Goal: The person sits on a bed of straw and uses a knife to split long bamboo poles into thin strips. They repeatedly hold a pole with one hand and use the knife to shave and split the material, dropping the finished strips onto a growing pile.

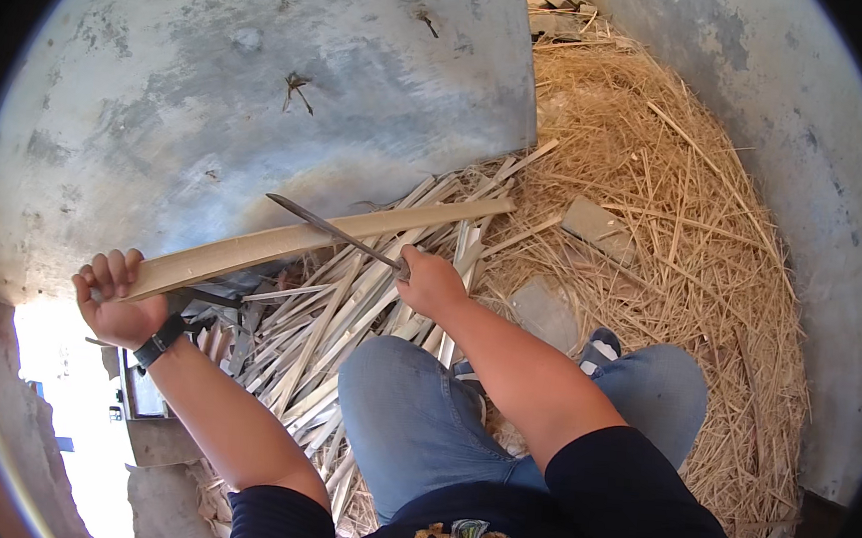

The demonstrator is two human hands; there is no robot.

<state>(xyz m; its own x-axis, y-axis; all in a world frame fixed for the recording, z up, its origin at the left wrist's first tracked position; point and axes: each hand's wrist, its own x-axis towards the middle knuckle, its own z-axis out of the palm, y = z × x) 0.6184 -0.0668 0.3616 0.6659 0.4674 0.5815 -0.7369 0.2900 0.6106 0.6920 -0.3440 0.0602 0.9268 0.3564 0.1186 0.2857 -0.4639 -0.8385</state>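
A long, flat, pale strip of wood or bamboo (222, 256) slants from lower left to upper right over a pile of split strips (348, 313). My left hand (121, 302), with a dark band on its wrist, is closed round the strip's near left end. My right hand (430, 284) grips the handle end of a long, narrow knife (324, 225). The blade points up and left and crosses over the strip near its middle; whether it touches the wood I cannot tell. My right fingers hide most of the handle.
Straw-like shavings (694, 217) cover the ground at right, where a brick-like block (599, 229) lies. A stained grey wall (264, 77) rises ahead, another (832, 247) on the right. My bent knees (397, 397) are close below the knife. Bright light enters through an opening (70, 424) at lower left.
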